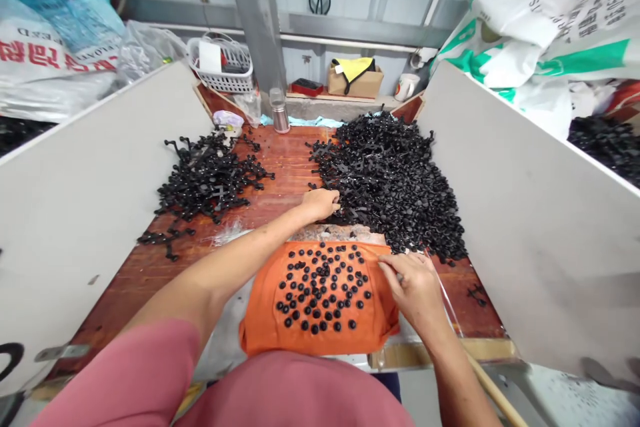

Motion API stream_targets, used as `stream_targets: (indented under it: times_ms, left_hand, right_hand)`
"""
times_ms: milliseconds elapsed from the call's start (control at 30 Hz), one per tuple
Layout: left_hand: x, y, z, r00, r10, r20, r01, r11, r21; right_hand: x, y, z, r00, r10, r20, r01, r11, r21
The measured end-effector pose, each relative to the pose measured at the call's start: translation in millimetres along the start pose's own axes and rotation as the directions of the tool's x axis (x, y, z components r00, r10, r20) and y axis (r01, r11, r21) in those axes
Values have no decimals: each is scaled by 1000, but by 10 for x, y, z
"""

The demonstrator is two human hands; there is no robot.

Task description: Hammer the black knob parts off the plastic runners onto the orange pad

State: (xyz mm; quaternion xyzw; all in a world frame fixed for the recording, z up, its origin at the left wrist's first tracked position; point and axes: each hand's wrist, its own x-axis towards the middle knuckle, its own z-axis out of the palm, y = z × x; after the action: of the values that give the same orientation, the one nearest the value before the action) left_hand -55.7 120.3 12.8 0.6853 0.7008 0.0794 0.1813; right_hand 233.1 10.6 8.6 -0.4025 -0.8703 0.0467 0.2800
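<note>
My left hand (320, 204) reaches forward to the near left edge of a large heap of small black parts (390, 173). Its fingers are bent together, and whatever they grip is too small to make out. An orange cloth (260, 323) lies in front of my body, with many small black round pieces (325, 287) scattered over it. At the cloth's upper right corner is my right hand (414, 283), thumb and fingers curled in a pinch. What sits between those fingertips is hidden. The near end of the black heap lies just beyond this hand.
A smaller pile of black branched parts (205, 177) lies on the left of the red-brown table (285, 160). Grey panels (100, 193) wall both sides. At the back stand a glass jar (279, 110), a white basket (223, 70), a cardboard box (367, 83) and a mug (406, 87).
</note>
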Motion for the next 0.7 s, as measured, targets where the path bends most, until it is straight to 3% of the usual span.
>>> stream_targets:
  times_ms: [167, 300, 367, 433, 500, 533, 633, 700]
  left_hand:
    - [-16, -17, -154, 999, 1, -55, -11, 983, -184]
    - [-189, -114, -337, 993, 48, -108, -86, 918, -386]
    - [-376, -197, -402, 996, 45, -82, -85, 812, -578]
    - [-629, -281, -445, 999, 54, 7, -26, 587, -809]
    - [-920, -344, -468, 990, 92, 109, 67, 372, -926]
    - [-1069, -366, -473, 985, 104, 141, 100, 324, -941]
    - [-1485, -410, -456, 987, 74, 145, 114, 316, -942]
    - [-1717, -447, -414, 995, 13, 98, 86, 384, -919]
  right_hand:
    - [-250, 134, -174, 997, 45, -69, -51, 994, -94]
    - [-838, 496, -345, 970, 238, -41, -237, 908, -346]
    - [-1187, 688, -395, 935, 352, 45, -301, 854, -423]
    - [-1451, 825, -408, 913, 391, 120, -336, 883, -327]
    - [-1569, 878, -394, 907, 396, 141, -357, 903, -240]
    - [-1571, 878, -383, 906, 394, 155, -359, 909, -213]
    - [-1442, 832, -365, 882, 393, 260, -362, 918, -162]
    - [-1344, 827, -385, 820, 454, 350, -421, 891, -169]
